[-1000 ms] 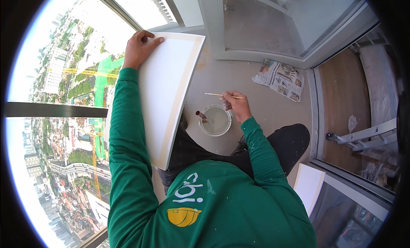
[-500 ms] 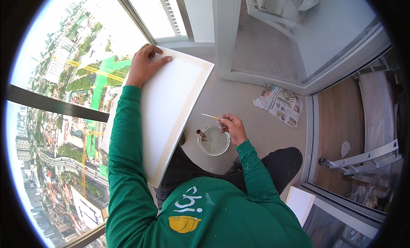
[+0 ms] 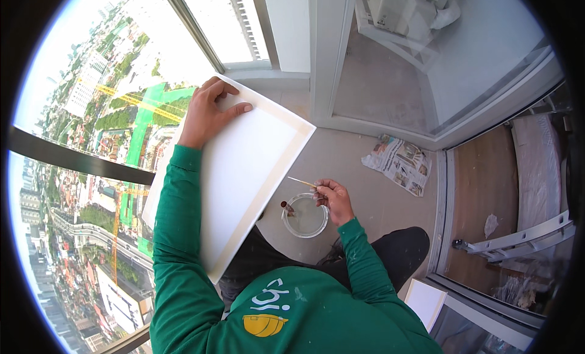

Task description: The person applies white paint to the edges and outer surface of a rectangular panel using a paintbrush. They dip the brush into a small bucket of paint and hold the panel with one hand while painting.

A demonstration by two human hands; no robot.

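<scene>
My left hand [image 3: 210,115] grips the far edge of a white panel [image 3: 247,153], its thumb lying on the face. The panel stands tilted against my left arm and has a cream strip along its border. In my right hand [image 3: 335,201], between thumb and fingers, is a thin paintbrush [image 3: 301,182]; its tip points left, near the panel's right edge. Just below that hand a round clear tub [image 3: 306,235] sits on the floor. A brown-ended stick-like thing [image 3: 286,206] leans in the tub, its kind unclear.
Crumpled newspaper [image 3: 399,165] lies on the floor by a glass door frame [image 3: 390,127]. At left are tall windows with a dark rail [image 3: 79,156]. A ladder [image 3: 524,235] lies behind glass at right. Another white panel [image 3: 425,302] leans near my right side.
The whole view has shifted slightly, so things sit lower. The panel's far right corner has tipped right and toward me. Both hands keep their holds.
</scene>
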